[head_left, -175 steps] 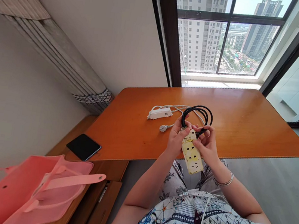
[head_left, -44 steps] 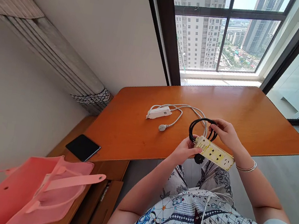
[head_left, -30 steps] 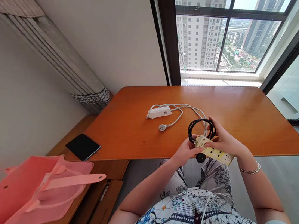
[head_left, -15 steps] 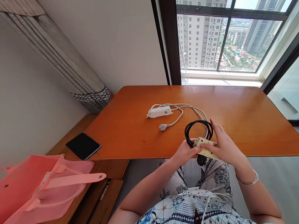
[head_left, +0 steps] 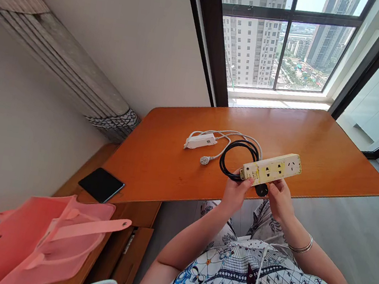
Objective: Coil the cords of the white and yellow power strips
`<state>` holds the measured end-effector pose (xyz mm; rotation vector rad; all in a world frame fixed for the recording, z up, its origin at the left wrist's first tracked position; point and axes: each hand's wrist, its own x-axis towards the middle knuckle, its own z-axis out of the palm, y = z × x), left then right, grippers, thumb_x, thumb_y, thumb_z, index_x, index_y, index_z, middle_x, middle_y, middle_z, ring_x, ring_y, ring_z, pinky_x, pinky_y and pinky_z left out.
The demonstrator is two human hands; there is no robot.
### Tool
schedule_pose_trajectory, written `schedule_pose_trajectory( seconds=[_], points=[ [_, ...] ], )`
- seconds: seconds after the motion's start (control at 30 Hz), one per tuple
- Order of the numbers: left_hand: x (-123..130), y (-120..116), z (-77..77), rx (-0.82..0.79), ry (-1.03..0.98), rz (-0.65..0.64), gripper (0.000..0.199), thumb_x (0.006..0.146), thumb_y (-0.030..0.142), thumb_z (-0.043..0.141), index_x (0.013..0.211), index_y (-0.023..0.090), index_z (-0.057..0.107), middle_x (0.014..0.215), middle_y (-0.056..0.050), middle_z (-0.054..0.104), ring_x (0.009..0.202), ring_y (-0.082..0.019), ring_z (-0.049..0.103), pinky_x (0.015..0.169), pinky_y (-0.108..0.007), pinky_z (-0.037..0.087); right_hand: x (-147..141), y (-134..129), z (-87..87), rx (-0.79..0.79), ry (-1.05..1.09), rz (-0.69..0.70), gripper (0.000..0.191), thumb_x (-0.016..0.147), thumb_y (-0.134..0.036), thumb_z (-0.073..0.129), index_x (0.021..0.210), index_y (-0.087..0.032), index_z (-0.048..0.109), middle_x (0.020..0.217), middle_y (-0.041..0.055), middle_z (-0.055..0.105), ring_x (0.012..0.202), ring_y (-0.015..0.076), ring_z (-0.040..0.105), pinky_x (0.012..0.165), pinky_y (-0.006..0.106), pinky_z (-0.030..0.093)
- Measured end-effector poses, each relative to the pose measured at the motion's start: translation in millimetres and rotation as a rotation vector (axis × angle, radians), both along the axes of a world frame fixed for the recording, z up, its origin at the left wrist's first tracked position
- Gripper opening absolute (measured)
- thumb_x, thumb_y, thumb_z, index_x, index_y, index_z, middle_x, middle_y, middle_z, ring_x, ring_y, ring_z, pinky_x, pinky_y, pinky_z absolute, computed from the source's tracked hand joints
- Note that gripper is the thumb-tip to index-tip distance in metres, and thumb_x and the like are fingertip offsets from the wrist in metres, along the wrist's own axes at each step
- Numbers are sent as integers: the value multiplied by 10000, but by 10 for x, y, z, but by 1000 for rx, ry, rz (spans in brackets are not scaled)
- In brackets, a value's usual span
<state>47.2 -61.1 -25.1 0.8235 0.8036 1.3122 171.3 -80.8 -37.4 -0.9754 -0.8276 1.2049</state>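
A worn, cream-coloured power strip (head_left: 273, 169) with yellowed sockets is held tilted over the near edge of the table. My left hand (head_left: 235, 195) grips its left end, thumb on the front, together with the coiled black cord (head_left: 222, 159). The black plug (head_left: 261, 190) hangs just under the strip's lower edge. My right hand (head_left: 280, 199) is beneath the strip with fingers partly behind it, its thumb beside the plug. Farther back lies a white adapter-like block (head_left: 201, 141) with a looped white cable and a round white plug (head_left: 205, 160).
The brown wooden table (head_left: 169, 177) spans the area before me, with a window (head_left: 283, 51) behind it. A black tablet (head_left: 101, 185) lies off its left corner. Nearer on the left is an open pink bag (head_left: 34, 237).
The power strip has turned so its socket face shows fully, and it is raised. My right hand has moved from on top of it to underneath. The black coil shifted left.
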Motion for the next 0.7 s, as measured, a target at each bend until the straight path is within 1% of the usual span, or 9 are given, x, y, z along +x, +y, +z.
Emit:
schedule_pose_trajectory(
  seconds=[0.07,0.1,0.17,0.33,0.43,0.5,0.57,0.63,0.7],
  points=[
    [31,-14,-18,18,-5,-9,468,589,445,826,961,199,684,1015,-56,735,1034,-264,652,962,-401,509,-27,52,66,-61,79,162,644,544,-612,850,1016,-229,636,1098,97,705,1080,279,634,987,428,499],
    [42,-20,-31,34,4,-12,459,600,442,823,963,199,684,1013,-54,731,1037,-262,646,975,-404,499,-47,67,91,-82,108,190,649,544,-619,849,1026,-232,651,1095,94,717,1083,286,643,981,433,511],
    [43,-27,-51,72,67,14,431,617,427,818,961,202,687,1020,-52,718,1061,-262,625,1008,-410,469,-93,79,119,-100,154,176,646,566,-616,837,1068,-248,665,1110,80,727,1104,290,648,957,431,538],
    [-57,-27,-14,250,375,184,335,611,333,841,896,200,725,1071,-78,643,1178,-293,531,1105,-429,366,-145,91,115,-147,286,144,607,570,-528,859,1078,-248,679,1134,66,733,1137,295,656,935,418,578],
    [-105,-35,20,324,452,159,382,622,322,858,964,201,736,1205,-101,583,1318,-306,440,1142,-407,327,-104,114,110,-200,348,129,547,543,-468,880,1001,-237,691,1108,61,744,1128,300,668,933,414,592],
    [-124,-38,27,322,411,72,477,581,361,898,996,205,723,1253,-100,571,1357,-304,417,1150,-387,322,-59,134,109,-215,357,121,499,543,-441,881,954,-231,692,1086,58,752,1121,302,675,935,414,595],
    [-160,-16,41,272,266,-34,585,565,480,898,1043,208,701,1259,-97,599,1309,-292,481,1123,-380,364,-2,151,108,-217,345,125,460,568,-441,866,938,-230,692,1072,59,757,1099,304,686,920,422,602],
    [-236,45,85,153,74,-113,672,598,633,827,1095,206,676,1231,-100,640,1178,-270,588,1030,-381,454,70,161,110,-209,315,134,443,586,-436,852,943,-229,693,1062,64,760,1065,306,700,891,429,610],
    [-351,140,164,3,-51,-192,697,659,723,730,1098,186,668,1125,-108,692,985,-241,668,889,-376,526,156,163,118,-201,270,156,457,567,-409,861,950,-222,694,1053,71,763,1027,307,713,871,429,611]
  ],
)
